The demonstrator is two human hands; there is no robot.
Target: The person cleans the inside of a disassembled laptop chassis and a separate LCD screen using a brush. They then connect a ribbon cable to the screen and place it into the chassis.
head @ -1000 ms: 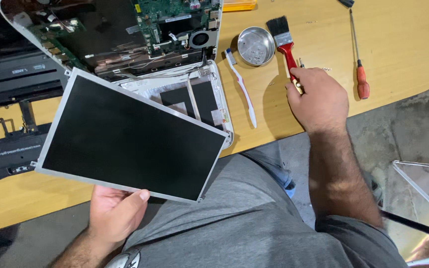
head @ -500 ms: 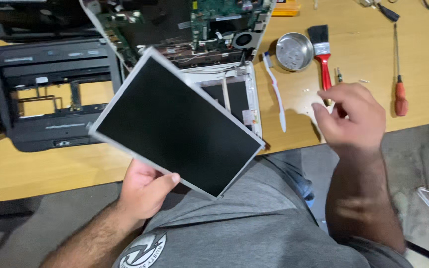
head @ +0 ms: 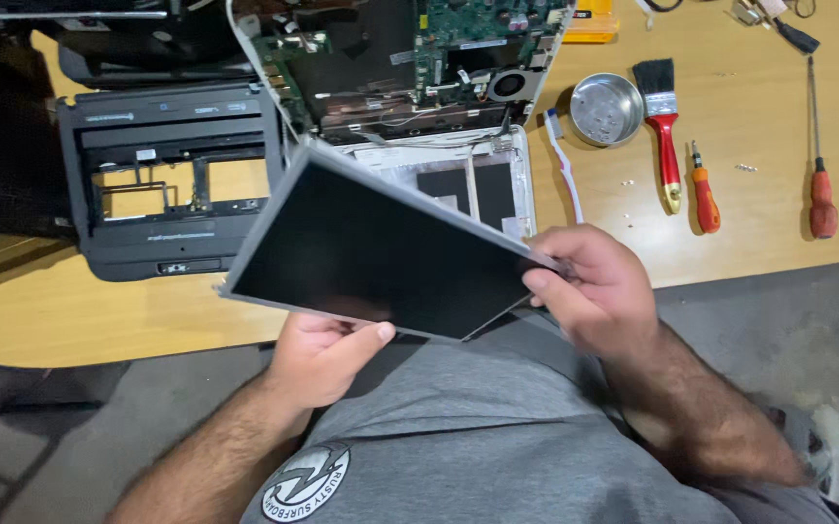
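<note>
Your left hand (head: 327, 354) grips the near edge of the screen panel (head: 376, 252), thumb on top and fingers beneath. Your right hand (head: 599, 286) pinches the panel's right corner, fingers closed over its edge. The panel is held in the air above your lap, tilted, dark face up, just in front of the counter (head: 99, 320) edge.

Behind the panel on the counter lies the white lid shell (head: 497, 180), partly hidden by it. Left of that sits a black laptop frame (head: 167, 184) with open cut-outs. Beyond the shell is the opened laptop base (head: 410, 58), its green board and a round fan showing.

To the right, a white strip (head: 565, 165) lies beside the shell. Farther right stand a round metal dish (head: 606, 109), a brush (head: 664, 126) with a red handle, a short orange screwdriver (head: 703, 189) and a long red-handled screwdriver (head: 819, 146). A few small screws (head: 745, 167) lie between the two screwdrivers. A yellow box (head: 591, 21) sits at the far edge.
</note>
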